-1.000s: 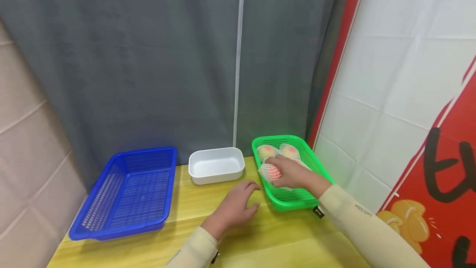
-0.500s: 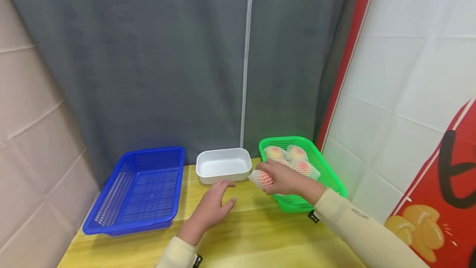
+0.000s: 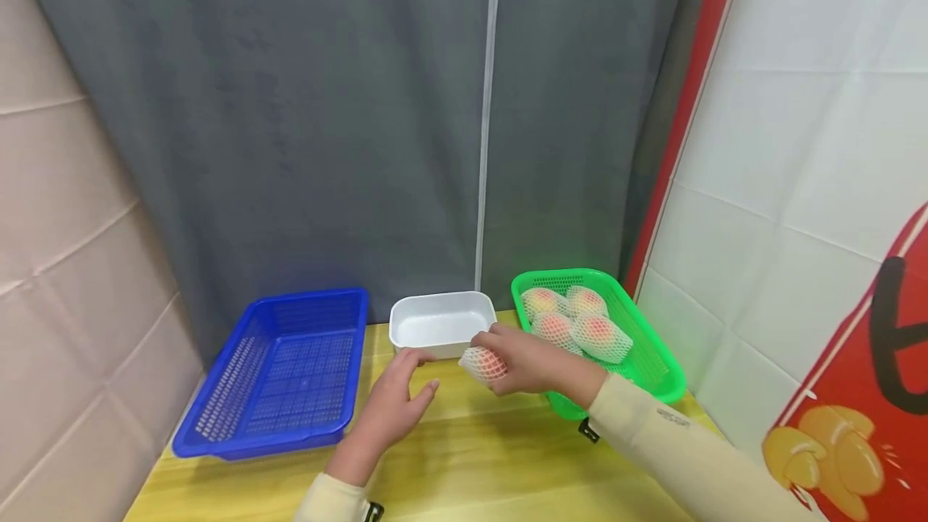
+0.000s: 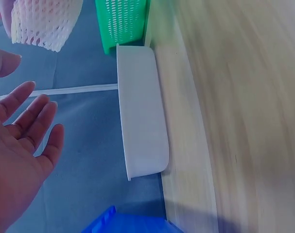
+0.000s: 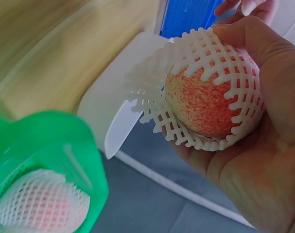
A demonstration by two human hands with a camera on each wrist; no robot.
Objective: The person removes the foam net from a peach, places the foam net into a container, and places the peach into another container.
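My right hand (image 3: 532,361) grips a red-streaked apple (image 5: 200,102) in a white foam net, thumb on one side and fingers wrapped round the other. It holds the apple above the table, in front of the white tray (image 3: 442,345). Part of the apple's bare skin shows through the net's open end in the right wrist view. My left hand (image 3: 391,397) hovers to the left of the apple, its fingers loosely bent and apart, holding nothing. Several netted apples (image 3: 600,333) lie in the green basket (image 3: 656,365) on the right.
A blue basket (image 3: 290,381) with perforated walls stands on the left of the wooden table (image 3: 464,466). Behind the table hangs a grey curtain (image 3: 326,127). White panels (image 3: 783,143) rise on the right, close to the green basket.
My right hand has lifted the netted apple out of the green basket and carried it left, to the front of the white tray. My left hand has shifted left.
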